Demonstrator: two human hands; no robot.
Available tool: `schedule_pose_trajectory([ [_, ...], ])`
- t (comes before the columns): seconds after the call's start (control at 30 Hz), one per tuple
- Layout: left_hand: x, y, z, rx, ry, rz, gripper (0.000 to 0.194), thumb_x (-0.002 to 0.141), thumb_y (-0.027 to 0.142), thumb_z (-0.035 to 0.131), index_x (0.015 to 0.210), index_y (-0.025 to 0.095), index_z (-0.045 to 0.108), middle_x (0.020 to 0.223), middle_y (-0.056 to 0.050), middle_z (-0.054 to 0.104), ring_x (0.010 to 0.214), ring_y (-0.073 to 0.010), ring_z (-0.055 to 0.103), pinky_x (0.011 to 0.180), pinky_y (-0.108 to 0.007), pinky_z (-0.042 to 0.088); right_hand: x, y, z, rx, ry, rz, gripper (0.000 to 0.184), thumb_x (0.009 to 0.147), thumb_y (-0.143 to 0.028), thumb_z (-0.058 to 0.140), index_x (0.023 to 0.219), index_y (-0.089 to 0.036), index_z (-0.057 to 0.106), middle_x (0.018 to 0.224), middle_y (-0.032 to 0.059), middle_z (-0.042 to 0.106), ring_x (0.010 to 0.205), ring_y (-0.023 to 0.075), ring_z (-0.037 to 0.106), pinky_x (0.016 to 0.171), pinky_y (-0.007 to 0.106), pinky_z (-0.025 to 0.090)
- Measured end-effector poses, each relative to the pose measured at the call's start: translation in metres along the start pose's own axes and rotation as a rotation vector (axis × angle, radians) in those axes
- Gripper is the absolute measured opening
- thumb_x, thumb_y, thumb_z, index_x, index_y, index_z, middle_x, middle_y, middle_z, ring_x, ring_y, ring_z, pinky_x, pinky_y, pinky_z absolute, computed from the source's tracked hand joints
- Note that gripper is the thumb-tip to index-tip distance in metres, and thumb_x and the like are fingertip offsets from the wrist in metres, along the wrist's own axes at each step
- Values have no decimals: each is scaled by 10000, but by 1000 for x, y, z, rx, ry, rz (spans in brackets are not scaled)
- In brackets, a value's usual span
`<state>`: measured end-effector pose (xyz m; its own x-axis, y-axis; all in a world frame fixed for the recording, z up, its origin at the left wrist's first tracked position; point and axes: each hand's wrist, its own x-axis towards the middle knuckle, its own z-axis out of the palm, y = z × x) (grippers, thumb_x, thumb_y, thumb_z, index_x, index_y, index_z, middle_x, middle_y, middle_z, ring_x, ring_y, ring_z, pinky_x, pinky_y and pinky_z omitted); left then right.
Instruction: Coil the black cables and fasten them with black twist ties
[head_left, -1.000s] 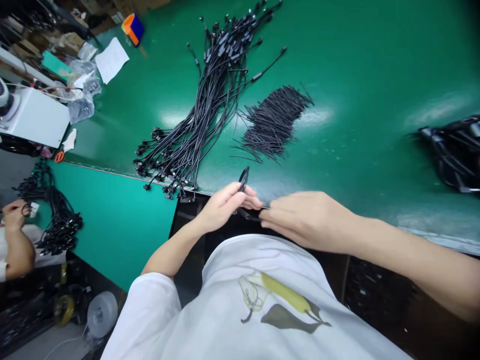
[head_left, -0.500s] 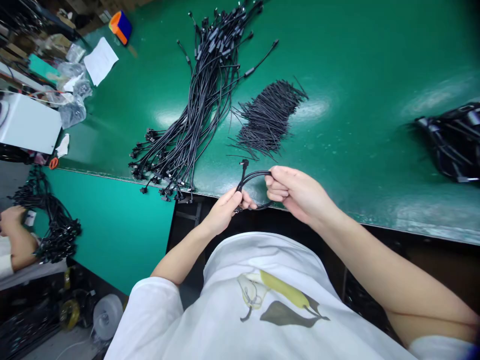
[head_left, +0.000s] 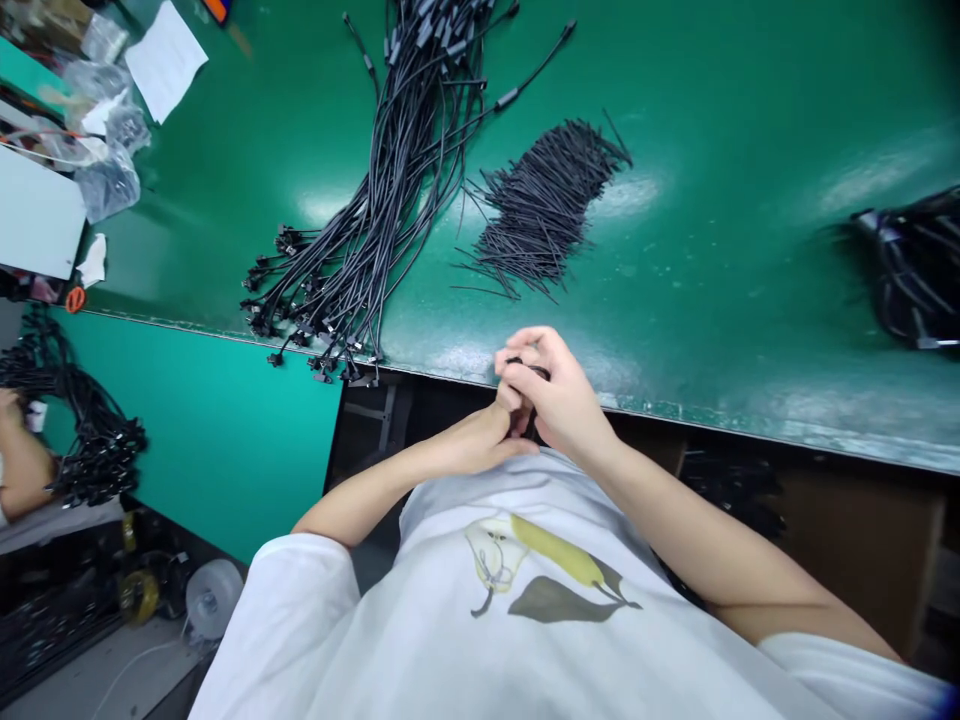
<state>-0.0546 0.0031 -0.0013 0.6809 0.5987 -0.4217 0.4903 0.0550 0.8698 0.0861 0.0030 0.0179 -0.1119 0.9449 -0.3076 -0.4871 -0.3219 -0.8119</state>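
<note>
A black cable point(head_left: 538, 373), coiled small, is held between my two hands just off the table's front edge; most of it is hidden by the fingers. My left hand point(head_left: 491, 435) closes around it from below. Over the top, my right hand point(head_left: 555, 390) grips the same coil, thumb and fingers bent. Beyond the hands lies a heap of short thin black ties point(head_left: 540, 205). To its left stretches a large bundle of black cables point(head_left: 397, 190), with plugs at the near end and grey sleeves toward the far end.
A bag of black cables point(head_left: 919, 265) rests at the right on the green table point(head_left: 720, 200). Paper point(head_left: 166, 60), plastic bags point(head_left: 109, 180) and orange-handled scissors point(head_left: 76, 299) are at the left. A co-worker's arm point(head_left: 26, 470) is beside another cable bundle point(head_left: 97, 450).
My hands have come together, and the cable loop that showed between them is now mostly covered. My right hand moved left and inward. The camera view has shifted slightly.
</note>
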Motion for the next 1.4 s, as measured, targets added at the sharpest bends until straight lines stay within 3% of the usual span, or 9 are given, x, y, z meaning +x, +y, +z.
schedule_pose_trajectory([
  [0.13,8,-9,7,-271,39,53,351,789,395,724,1005,169,564,982,-74,606,917,-229,577,825,-376,467,6,-6,0,77,-50,20,368,806,-477,756,948,-212,544,616,-94,400,426,16,250,411,156,192],
  [0.27,10,-4,8,-640,-139,50,485,811,605,677,901,144,557,779,-32,604,741,-159,587,821,-380,487,11,-15,0,104,-69,52,469,766,-569,771,777,-195,488,546,-110,297,413,13,181,378,145,147],
  [0.47,11,8,12,-954,-123,-56,697,708,826,574,800,135,548,653,28,507,612,-119,561,757,-373,549,22,-23,-1,123,-87,88,579,728,-722,714,718,-200,463,496,-123,213,397,20,114,335,144,115],
  [0.63,11,8,11,-1099,-98,-129,567,709,650,756,863,141,561,695,26,510,650,-122,589,655,-276,491,25,-19,-4,75,-41,94,615,768,-797,600,716,-197,476,487,-115,221,383,25,124,321,148,128],
  [0.83,13,11,13,-1075,-98,-160,528,760,627,720,784,122,568,589,60,403,512,-62,403,518,-223,308,22,-9,-11,-28,-16,-34,542,829,-694,631,711,-179,510,508,-114,257,389,30,261,445,217,477],
  [1.03,19,11,15,-1179,6,-137,431,775,508,752,874,113,612,671,19,478,594,-83,466,589,-240,329,25,-14,-15,31,-17,-63,508,877,-676,575,740,-201,459,529,-113,251,371,40,257,344,168,301],
  [1.13,20,7,15,-1133,13,-135,454,729,520,790,827,116,608,678,4,504,616,-97,470,618,-264,343,26,-18,-21,-157,-92,-57,486,928,-648,511,752,-196,481,503,-107,269,378,60,334,389,186,336],
  [1.23,18,9,8,-991,69,-115,491,749,578,753,810,115,600,644,15,482,602,-96,444,605,-270,321,33,-26,-38,-475,-166,-175,551,968,-669,382,832,-172,576,591,-19,517,560,119,559,579,247,480],
  [1.4,19,22,-21,-1090,317,-49,448,750,521,757,765,153,504,629,63,353,533,-57,351,545,-242,250,70,-38,-72,-1278,309,-372,375,958,-521,490,894,-174,615,889,80,640,769,187,581,684,298,421],
])
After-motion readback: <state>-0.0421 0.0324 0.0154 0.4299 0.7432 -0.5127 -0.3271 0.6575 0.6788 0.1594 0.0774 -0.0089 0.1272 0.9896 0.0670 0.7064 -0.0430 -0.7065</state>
